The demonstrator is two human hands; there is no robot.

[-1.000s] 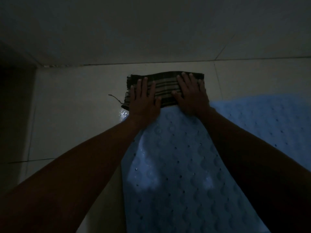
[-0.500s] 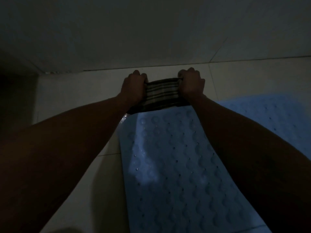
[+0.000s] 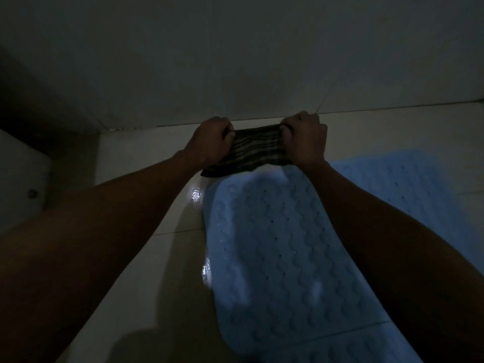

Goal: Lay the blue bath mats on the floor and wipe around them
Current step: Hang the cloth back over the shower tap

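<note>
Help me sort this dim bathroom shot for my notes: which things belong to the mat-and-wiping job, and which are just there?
Part of the job:
- dark striped wiping cloth, gripped at its ends by the left hand and right hand
- pale blue bubble-textured rubber bath mat, flat on the floor
- second blue mat at right

Just there:
- white fixture at left
- tiled wall

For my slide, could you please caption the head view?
Both hands, left and right, grip a striped cloth above the blue bath mat.
</note>
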